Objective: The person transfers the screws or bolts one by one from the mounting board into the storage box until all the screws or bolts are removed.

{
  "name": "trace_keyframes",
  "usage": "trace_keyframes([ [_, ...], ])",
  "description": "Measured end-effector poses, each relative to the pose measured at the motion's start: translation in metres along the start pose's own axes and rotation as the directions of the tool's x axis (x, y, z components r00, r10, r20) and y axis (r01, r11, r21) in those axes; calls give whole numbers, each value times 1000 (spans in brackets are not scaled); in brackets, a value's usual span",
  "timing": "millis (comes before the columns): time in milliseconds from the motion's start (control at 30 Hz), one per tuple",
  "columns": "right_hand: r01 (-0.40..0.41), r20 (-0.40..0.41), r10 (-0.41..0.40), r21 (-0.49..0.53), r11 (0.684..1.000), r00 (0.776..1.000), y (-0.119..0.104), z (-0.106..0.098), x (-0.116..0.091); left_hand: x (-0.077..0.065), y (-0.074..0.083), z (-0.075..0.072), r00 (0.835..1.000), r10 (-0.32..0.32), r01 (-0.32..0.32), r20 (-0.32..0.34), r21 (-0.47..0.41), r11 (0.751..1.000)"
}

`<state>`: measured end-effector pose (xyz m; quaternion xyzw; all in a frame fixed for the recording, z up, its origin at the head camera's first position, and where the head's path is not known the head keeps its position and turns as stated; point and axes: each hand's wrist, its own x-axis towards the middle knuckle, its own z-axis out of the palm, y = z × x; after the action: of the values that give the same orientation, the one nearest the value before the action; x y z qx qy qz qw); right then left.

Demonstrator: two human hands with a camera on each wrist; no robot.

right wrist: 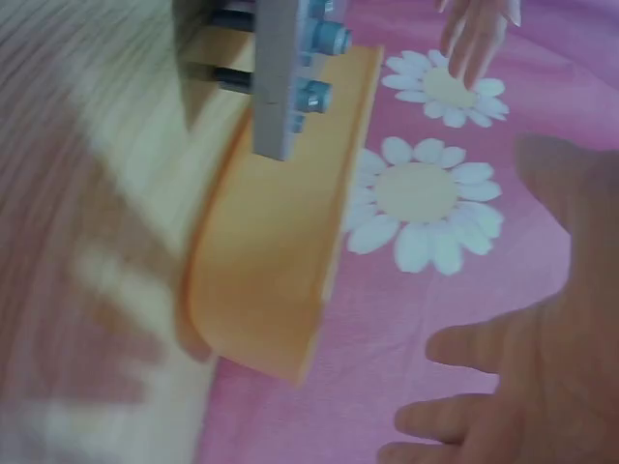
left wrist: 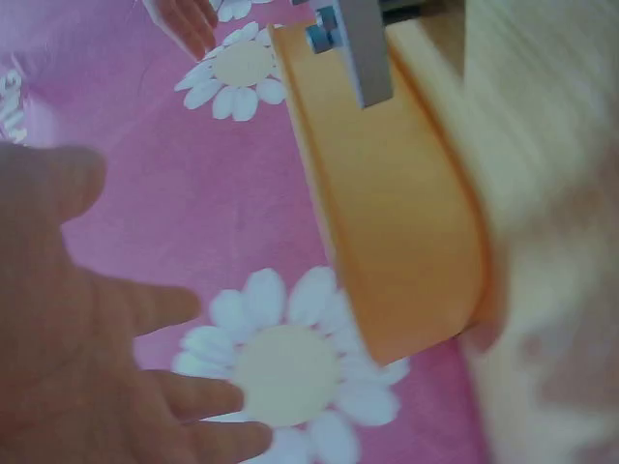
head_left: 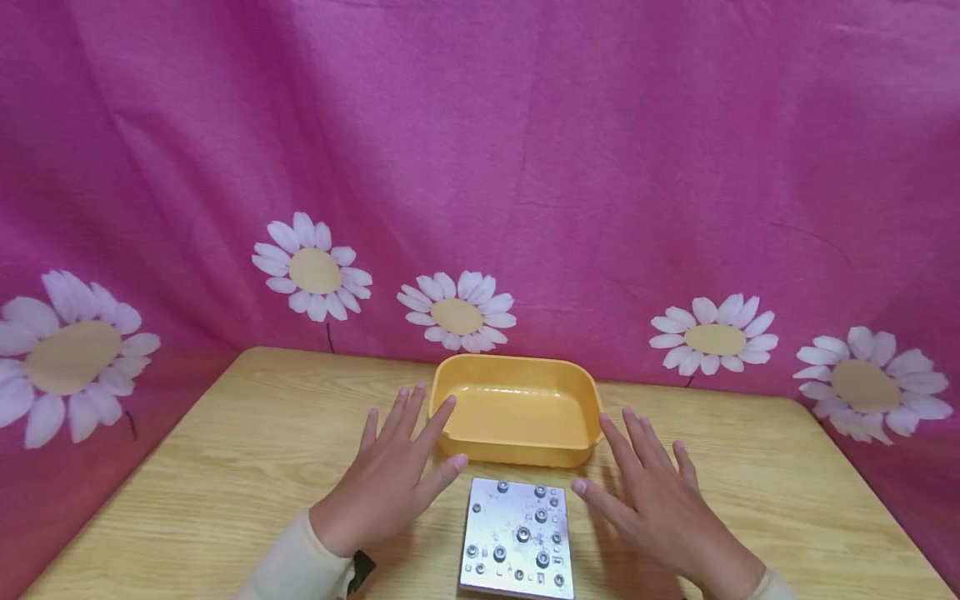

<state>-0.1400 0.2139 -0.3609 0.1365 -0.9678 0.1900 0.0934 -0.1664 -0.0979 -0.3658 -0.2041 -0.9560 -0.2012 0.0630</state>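
Note:
A square metal plate [head_left: 497,525] with several socket-head bolts of differing sizes on its face is at the table's front middle. Both wrist views catch it edge-on, raised above the wood, with dark bolt ends showing underneath. My left hand [head_left: 390,479] hovers at its left, fingers spread and holding nothing. On the other side, my right hand [head_left: 660,508] hovers likewise, thumb pointing toward the plate's upper right corner. Just behind the plate stands a yellow plastic basin [head_left: 517,455]; fingertips of both hands overlap its sides in the head view, and contact there cannot be told.
The light wooden table [head_left: 225,467] ends at a pink cloth [head_left: 570,167] printed with white daisies, which hangs behind and along both sides. Nothing is visible inside the basin. Bare wood shows left and right of the hands.

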Motion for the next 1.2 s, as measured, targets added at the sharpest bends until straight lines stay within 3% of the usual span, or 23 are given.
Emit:
trace_keyframes([
  [133, -5, -12, 6, 80, 997, 1000, 8, 7, 7, 6, -8, 5, 999, -50, 50, 6, -205, 977],
  [233, -1, -27, 5, 140, 990, 1000, 15, 12, 12, 12, -14, 9, 993, -109, 117, 43, -379, 918],
  [333, -5, -28, 11, 209, 978, 1000, 20, 17, 16, 18, -19, 14, 986, -156, 166, 62, -494, 854],
  [533, -62, -2, 68, 378, 924, 998, 33, 28, 24, 26, -27, 25, 978, -207, 187, 39, -610, 770],
  [833, -51, -76, 116, 573, 818, 990, 56, 45, 37, 38, -34, 39, 971, -234, 111, -57, -754, 647],
  [1000, -46, -80, 127, 646, 762, 989, 64, 49, 41, 44, -39, 48, 964, -264, 124, -40, -809, 575],
  [1200, -52, -71, 141, 696, 717, 987, 73, 56, 44, 48, -45, 58, 962, -273, 132, -17, -846, 517],
])
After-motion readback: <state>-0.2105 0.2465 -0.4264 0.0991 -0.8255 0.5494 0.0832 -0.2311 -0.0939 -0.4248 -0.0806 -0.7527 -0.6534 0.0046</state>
